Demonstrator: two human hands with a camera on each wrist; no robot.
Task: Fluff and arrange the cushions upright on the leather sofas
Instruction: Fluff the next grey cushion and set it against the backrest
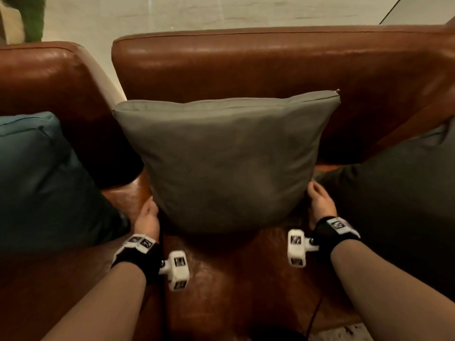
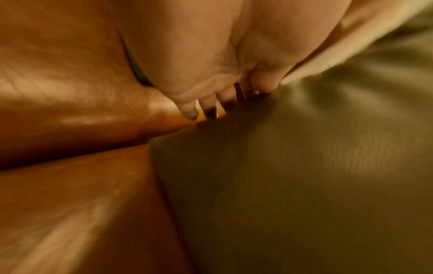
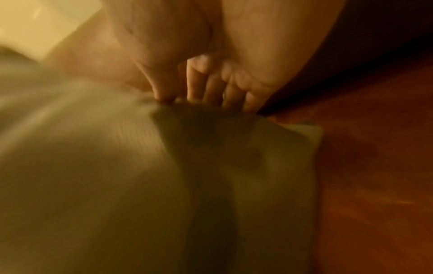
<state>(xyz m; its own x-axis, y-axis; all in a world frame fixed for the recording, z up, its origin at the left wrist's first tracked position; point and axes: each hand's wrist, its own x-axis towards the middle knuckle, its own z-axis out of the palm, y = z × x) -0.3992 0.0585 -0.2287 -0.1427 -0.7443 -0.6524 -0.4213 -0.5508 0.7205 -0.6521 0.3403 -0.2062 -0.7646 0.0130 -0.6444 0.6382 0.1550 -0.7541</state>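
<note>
A grey-green cushion [image 1: 226,163] stands upright in the middle of the brown leather sofa [image 1: 246,65], leaning on its backrest. My left hand [image 1: 147,215] is against the cushion's lower left side and my right hand [image 1: 318,203] against its lower right side. In the left wrist view the left hand [image 2: 211,89] has straight fingers down beside the cushion [image 2: 293,176], thumb on the fabric. The right wrist view is blurred: the right hand [image 3: 206,89] presses straight fingers onto the cushion [image 3: 117,185] near its corner.
A teal cushion [image 1: 41,180] lies on the neighbouring leather seat [image 1: 49,75] at the left. A dark cushion [image 1: 394,205] leans at the right, close to my right hand. Bare seat leather [image 1: 221,279] shows in front of the grey-green cushion. A pale wall [image 1: 221,13] is behind.
</note>
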